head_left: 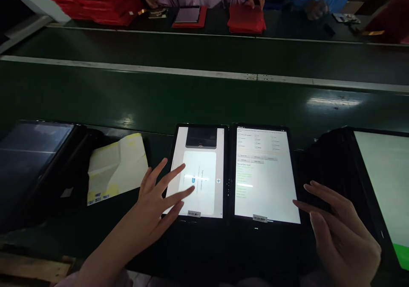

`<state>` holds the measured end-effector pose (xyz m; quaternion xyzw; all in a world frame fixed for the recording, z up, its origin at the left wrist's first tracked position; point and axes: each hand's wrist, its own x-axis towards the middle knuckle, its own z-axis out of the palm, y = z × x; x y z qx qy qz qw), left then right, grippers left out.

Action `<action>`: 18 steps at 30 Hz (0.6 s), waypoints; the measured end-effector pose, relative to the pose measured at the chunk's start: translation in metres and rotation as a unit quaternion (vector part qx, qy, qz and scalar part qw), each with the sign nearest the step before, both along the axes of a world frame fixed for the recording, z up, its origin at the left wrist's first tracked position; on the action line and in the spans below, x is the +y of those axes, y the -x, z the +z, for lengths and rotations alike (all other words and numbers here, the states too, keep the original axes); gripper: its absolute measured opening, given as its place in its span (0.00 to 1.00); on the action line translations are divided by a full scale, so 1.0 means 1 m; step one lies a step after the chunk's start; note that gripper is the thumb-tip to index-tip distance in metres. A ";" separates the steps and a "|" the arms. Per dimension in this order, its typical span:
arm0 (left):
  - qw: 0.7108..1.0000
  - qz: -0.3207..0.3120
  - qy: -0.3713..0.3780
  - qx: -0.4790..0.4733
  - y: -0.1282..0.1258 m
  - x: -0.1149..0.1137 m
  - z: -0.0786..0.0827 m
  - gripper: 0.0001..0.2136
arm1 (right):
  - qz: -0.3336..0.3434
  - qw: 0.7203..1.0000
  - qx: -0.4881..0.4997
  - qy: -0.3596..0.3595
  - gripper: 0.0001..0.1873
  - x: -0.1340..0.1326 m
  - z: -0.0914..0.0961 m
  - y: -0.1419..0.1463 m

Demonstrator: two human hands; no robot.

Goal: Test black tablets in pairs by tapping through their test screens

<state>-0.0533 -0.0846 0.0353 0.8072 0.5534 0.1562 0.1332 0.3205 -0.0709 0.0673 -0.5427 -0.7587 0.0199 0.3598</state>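
Two lit tablets lie side by side before me. Over the left tablet, whose screen shows a pale dialog box, my left hand hovers or rests with fingers spread; whether a fingertip touches the glass I cannot tell. The right tablet displays a list of checkboxes, grey buttons and lines of green text. At its right edge is my right hand, fingers stretched out, index fingertip at the screen's border. Neither hand holds anything. Each of these two tablets bears a small barcode label near its lower edge.
A creased yellow-edged paper lies left of my left hand. A dark-screened tablet is at far left, another lit tablet at far right. Across the green conveyor, co-workers' hands are near red sleeves and a stack of red packs.
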 end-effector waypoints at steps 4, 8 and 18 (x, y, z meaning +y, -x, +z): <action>1.000 -0.007 0.003 -0.016 0.006 -0.019 0.005 0.21 | 0.023 1.000 0.008 -0.001 0.14 0.005 -0.002 0.005; 0.998 0.022 -0.007 -0.051 0.006 -0.013 0.005 0.21 | 0.041 0.999 0.026 -0.004 0.15 0.003 0.003 0.010; 0.995 0.071 -0.003 -0.072 -0.006 0.029 -0.011 0.18 | 0.268 0.923 0.210 0.180 0.22 -0.041 0.018 0.063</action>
